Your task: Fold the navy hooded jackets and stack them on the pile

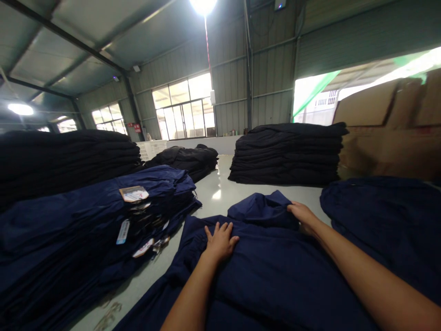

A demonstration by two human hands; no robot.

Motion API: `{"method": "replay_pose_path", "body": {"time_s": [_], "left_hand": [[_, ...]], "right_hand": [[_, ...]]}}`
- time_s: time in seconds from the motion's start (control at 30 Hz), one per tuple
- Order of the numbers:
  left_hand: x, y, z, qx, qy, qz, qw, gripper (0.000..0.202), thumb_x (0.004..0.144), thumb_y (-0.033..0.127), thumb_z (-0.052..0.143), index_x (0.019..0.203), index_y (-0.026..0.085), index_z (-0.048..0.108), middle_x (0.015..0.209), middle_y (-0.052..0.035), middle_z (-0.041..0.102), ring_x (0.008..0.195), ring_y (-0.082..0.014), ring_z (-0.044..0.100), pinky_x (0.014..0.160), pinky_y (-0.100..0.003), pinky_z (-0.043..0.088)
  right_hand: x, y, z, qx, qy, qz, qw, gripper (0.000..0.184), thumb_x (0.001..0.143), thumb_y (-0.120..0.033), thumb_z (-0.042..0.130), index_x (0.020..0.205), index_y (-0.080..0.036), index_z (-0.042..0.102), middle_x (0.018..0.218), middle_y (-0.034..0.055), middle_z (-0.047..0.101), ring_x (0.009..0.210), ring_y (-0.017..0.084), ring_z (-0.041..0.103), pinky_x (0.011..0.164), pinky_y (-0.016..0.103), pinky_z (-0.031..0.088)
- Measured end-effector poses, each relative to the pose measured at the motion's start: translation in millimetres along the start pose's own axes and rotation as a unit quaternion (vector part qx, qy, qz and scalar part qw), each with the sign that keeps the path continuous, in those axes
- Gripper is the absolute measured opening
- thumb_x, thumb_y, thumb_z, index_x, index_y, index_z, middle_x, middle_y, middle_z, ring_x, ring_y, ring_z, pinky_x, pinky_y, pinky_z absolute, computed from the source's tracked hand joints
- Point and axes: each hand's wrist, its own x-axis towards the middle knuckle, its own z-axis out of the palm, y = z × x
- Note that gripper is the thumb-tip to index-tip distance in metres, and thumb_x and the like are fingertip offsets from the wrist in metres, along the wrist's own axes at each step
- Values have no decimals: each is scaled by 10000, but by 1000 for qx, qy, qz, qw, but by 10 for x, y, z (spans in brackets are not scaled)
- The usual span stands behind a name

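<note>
Navy garment: bunched end points away, long axis likely near-to-far.

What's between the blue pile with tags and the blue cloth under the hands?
In the head view, a strip of pale tabletop, with marks near the bottom, lies between the tagged pile and the blue cloth.

Ribbed metal wall beyond the grip, dark steel column up it. Sliding window back-left of the grip, panes blown out by daylight; second window farther left. Lamp high up, left of the grip (heavy glare), red cord below it. Bright opening back-right. Pale glossy tabletop just past the grip. Roof on dark beams, upper left.
</note>
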Motion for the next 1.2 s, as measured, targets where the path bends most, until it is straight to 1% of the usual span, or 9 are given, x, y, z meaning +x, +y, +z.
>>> {"method": "replay_pose_path", "body": {"time_s": [0.1, 0.2, 0.37, 0.6, 0.73, 0.83, 0.97, 1.1, 1.2], "left_hand": [[54, 7, -31, -68, 61, -11, 996, 567, 868, 379, 386, 1399, 202, 300, 1440, -95, 337, 1343, -300, 227, 1034, -645, 47], [104, 10, -119, -120, 151, -15, 981, 557, 846, 253, 400, 1389, 170, 311, 1414, -106, 380, 1317, -225, 307, 1087, -508, 170], [108, 14, -242, -213, 263, 50, 940, 545, 856, 217, 326, 1395, 148, 289, 1359, -96, 456, 1253, -144, 407, 1067, -316, 289], [-30, 230, -193, -177, 96, 83, 976, 609, 901, 325, 294, 1455, 206, 68, 1480, -39, 258, 1386, -189, 38, 1110, -481, 65], [-61, 255, -157, -183, 5, 87, 979, 616, 906, 385, 297, 1456, 204, 88, 1455, -61, 312, 1341, -207, 258, 1112, -463, 113], [-19, 197, -196, -220, 94, 76, 968, 500, 893, 360, 325, 1343, 161, 414, 1324, -88, 499, 1228, -194, 441, 1065, -341, 297], [4, 159, -342, -226, 216, 57, 948, 424, 866, 248, 307, 1221, 197, 533, 1280, -66, 512, 1207, -176, 440, 1037, -340, 336], [-117, 269, -444, -206, 116, 160, 958, 664, 649, 81, 397, 1283, 260, 478, 1392, 20, 416, 1323, -183, 280, 1098, -379, 222], [-230, 409, -463, -147, -20, 189, 971, 776, 563, 63, 392, 1286, 335, 471, 1299, 66, 524, 1285, -212, 351, 1106, -477, 94]], "right_hand": [[-241, -224, -62, 46, -52, -53, 996, 473, 588, -203, 353, 994, -132, 585, 816, 43, 662, 784, 177, 603, 703, 262, 461], [-593, -391, -146, 54, -203, -139, 968, 328, 551, -206, 400, 809, -177, 600, 733, -8, 620, 732, 151, 571, 688, 250, 443], [-1040, -453, -295, -127, -371, -145, 909, 241, 510, -137, 436, 696, -180, 582, 624, -42, 532, 584, 103, 470, 549, 213, 366], [-1160, -285, -114, -150, -157, -110, 970, 429, 760, -389, 472, 1086, -119, 541, 831, 73, 652, 732, 194, 580, 671, 294, 439], [-1159, -199, 26, -162, -132, -128, 970, 410, 764, -409, 475, 1057, -149, 597, 929, 90, 675, 870, 247, 608, 784, 340, 447], [-1205, -248, -24, -206, -139, -172, 953, 301, 776, -263, 406, 905, -181, 666, 1027, 101, 664, 1020, 274, 572, 916, 415, 397], [-1388, -454, -250, -223, -262, -210, 915, 403, 716, -272, 525, 1103, -290, 638, 1371, 27, 463, 1340, 305, 236, 1079, 564, 40], [-1557, -596, -335, -154, -423, -229, 863, 480, 735, -307, 530, 1211, -260, 579, 1293, 35, 547, 1218, 250, 445, 1065, 418, 259], [-1528, -534, -251, -132, -383, -234, 884, 346, 768, -219, 425, 1003, -235, 678, 1016, 21, 685, 952, 186, 603, 873, 296, 441]]}}
